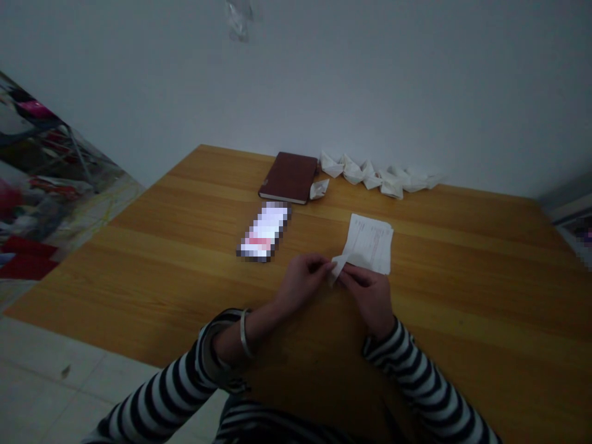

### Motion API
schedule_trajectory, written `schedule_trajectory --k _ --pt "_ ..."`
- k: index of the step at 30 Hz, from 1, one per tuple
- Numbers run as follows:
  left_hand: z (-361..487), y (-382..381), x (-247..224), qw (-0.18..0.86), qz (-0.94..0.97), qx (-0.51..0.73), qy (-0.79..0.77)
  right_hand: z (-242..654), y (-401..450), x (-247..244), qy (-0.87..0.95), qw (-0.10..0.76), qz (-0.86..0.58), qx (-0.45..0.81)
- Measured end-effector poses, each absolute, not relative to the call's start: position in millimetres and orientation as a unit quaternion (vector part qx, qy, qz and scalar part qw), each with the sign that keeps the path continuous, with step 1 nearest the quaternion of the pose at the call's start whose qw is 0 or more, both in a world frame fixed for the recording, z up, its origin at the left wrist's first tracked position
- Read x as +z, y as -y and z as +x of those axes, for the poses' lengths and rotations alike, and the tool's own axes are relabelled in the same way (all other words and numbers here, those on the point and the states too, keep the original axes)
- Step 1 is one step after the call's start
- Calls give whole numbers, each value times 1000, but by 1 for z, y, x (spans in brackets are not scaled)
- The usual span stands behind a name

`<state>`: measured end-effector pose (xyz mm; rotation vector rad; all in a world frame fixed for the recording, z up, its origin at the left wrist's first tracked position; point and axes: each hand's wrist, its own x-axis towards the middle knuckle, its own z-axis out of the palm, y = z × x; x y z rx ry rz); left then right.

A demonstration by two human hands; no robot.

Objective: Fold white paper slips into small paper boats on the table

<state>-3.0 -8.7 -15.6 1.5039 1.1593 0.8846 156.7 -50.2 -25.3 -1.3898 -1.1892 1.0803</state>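
Between my hands is a small folded piece of white paper (338,266), held just above the table. My left hand (303,280) pinches its left side with thumb and fingertips. On the other side, the fingers of my right hand (370,297) are closed on the same paper. Right behind my hands lies a stack of printed white paper sheets (370,243), flat on the wood. The fingers hide part of the folded paper, so its exact shape is unclear.
A phone (264,231) with a lit, blurred screen lies left of the sheets on the wooden table (161,259). Behind it is a brown notebook (290,176), with one folded paper piece (319,189) beside it. Several folded paper shapes (370,175) line the back edge by the wall.
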Motion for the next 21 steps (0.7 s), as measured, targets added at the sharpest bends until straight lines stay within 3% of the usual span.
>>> schedule_trajectory --k 6,13,21 --pt "-5 1 -17 616 524 357 -467 149 53 -26 618 505 -550 247" --pt "-8 -4 -16 713 420 337 -450 151 48 -36 592 542 -542 249" --pt "-14 -4 -12 785 376 287 -400 158 46 -28 698 565 -419 136"
